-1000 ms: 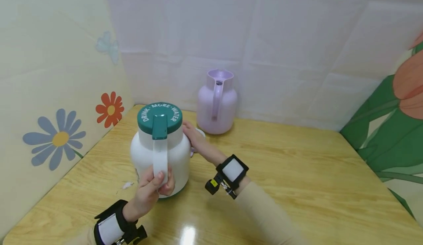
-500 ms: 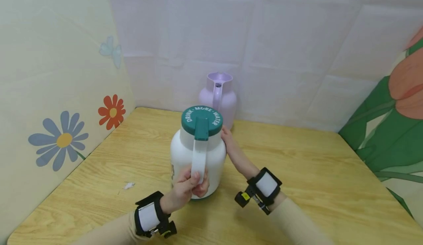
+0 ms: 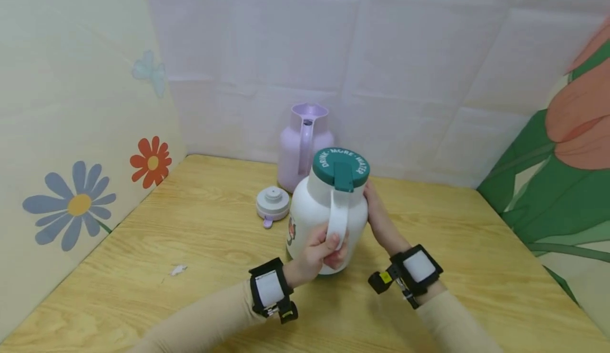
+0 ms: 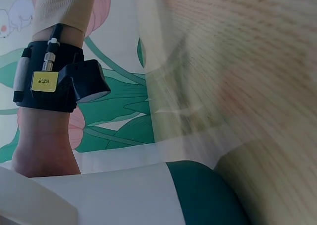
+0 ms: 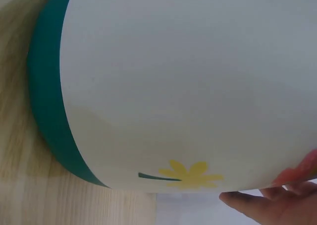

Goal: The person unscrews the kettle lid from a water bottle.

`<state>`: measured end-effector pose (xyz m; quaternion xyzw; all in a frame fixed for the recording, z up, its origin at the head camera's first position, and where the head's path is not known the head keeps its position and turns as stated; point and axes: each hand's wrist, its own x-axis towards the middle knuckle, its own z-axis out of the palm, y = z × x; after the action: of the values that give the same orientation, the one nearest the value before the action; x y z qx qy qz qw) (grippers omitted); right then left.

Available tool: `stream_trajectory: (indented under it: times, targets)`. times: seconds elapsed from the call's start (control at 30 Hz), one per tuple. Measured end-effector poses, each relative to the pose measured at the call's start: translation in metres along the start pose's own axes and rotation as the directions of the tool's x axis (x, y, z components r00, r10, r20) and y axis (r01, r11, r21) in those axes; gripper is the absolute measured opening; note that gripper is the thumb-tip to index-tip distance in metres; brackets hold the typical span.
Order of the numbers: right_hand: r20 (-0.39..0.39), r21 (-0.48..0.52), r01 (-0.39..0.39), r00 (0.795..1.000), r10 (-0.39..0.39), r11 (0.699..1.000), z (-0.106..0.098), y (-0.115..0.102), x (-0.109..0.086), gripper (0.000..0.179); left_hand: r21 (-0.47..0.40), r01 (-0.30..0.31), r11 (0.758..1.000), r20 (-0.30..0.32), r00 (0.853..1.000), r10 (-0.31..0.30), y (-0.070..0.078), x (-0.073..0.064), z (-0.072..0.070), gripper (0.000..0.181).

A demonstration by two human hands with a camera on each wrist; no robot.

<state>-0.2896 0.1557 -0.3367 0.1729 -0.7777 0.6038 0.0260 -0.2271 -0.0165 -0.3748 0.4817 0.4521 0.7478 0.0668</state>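
Observation:
A white thermos jug [image 3: 307, 205] with a green lid [image 3: 331, 162] lettered "DRINK MORE WATER" stands in the middle of the head view. My left hand [image 3: 312, 255] grips its white handle [image 3: 339, 215] near the lower end, thumb on the outside. Against the jug's right side rests my right hand [image 3: 378, 215], whose fingertips are hidden behind the jug in the head view. In the right wrist view, the fingers of that hand [image 5: 280, 205] lie extended along the jug's wall beside a printed yellow flower. The jug's green base [image 5: 49, 96] is close over the table.
A lidless purple jug [image 3: 288, 157] stands behind, near the back wall, partly overlapped by the white jug. In front of it lies a grey and lilac stopper [image 3: 272, 204]. A small white mark [image 3: 178, 270] shows on the wooden table [image 3: 214, 220] at left.
Both hands have moved the white jug rightward, from left of the purple jug to its front right. The stopper, hidden behind the jug half a second ago, now shows fully.

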Motion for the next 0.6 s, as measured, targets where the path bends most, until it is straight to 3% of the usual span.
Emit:
stream_trajectory:
  times: [0.13, 0.3, 0.47, 0.6]
  targets:
    - [-0.022, -0.028, -0.025, 0.999, 0.025, 0.999, -0.013, 0.002, -0.004, 0.055, 0.005, 0.017, 1.0, 0.006, 1.0, -0.017, -0.009, 0.009, 0.004, 0.069]
    - [-0.035, -0.02, -0.048, 0.998, 0.047, 0.999, -0.022, 0.001, -0.007, 0.054, 0.01, -0.032, 0.999, 0.038, 0.999, 0.031, -0.014, 0.016, 0.008, 0.066]
    - [-0.057, -0.021, -0.077, 0.996, 0.075, 0.997, -0.025, -0.001, -0.011, 0.056, 0.002, -0.052, 0.999, 0.059, 0.997, 0.052, -0.014, 0.017, 0.014, 0.064]
    - [-0.065, -0.036, -0.057, 0.996, 0.054, 0.998, -0.026, -0.001, -0.014, 0.056, 0.001, -0.048, 0.999, 0.062, 0.997, 0.048, -0.013, 0.016, 0.017, 0.063]
